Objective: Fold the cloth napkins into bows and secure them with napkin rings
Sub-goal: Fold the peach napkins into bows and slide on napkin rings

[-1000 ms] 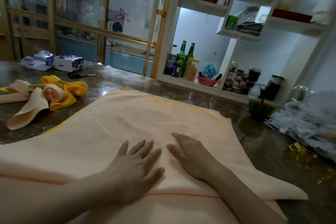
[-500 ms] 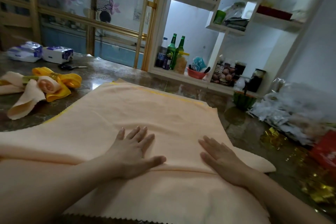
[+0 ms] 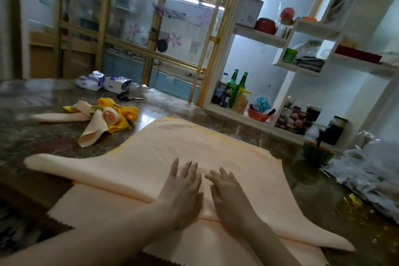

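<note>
A large peach cloth napkin (image 3: 194, 142) lies spread on the dark marble table (image 3: 32, 136), with its near part folded over into a long band. My left hand (image 3: 183, 192) and my right hand (image 3: 228, 194) press flat on that fold, side by side, fingers straight and pointing away from me. At the far left lie finished napkin bows (image 3: 103, 119), one peach and one yellow, held by rings.
Scissors (image 3: 129, 98) and two tissue packs (image 3: 103, 81) sit at the table's far side. A watermelon half (image 3: 317, 154) and crinkled clear plastic bags (image 3: 367, 170) occupy the right. White shelves with green bottles (image 3: 236, 88) stand behind.
My right hand slid left along the fold and now lies next to my left hand. The camera view shifted right and up.
</note>
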The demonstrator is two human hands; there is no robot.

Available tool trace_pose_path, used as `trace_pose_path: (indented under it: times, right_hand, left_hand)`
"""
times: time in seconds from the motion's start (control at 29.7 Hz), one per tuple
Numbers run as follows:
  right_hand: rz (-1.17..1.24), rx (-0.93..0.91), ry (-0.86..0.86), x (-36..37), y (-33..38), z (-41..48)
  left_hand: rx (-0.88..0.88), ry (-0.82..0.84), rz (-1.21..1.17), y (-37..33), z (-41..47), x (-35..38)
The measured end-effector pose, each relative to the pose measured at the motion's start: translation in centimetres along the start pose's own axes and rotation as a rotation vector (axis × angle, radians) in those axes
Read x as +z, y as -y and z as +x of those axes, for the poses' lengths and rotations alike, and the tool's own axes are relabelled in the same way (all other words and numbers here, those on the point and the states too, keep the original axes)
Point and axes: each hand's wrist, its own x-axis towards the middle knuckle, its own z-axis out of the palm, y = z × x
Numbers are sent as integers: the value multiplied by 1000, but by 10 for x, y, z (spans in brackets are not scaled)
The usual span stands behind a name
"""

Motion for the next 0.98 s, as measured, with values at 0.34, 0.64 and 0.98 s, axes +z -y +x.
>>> trace_pose_path:
  times: [0.34, 0.64, 0.98]
  right_hand:
    - [12, 101, 304, 17, 5, 15]
    - [-9, 94, 285, 14, 8, 13]
    - [339, 103, 18, -4, -3, 41]
  left_hand:
    - [-535, 195, -226, 131, -76, 17]
    - [-759, 290, -132, 189, -130, 7]
    - [-496, -72, -30, 164, -21, -47]
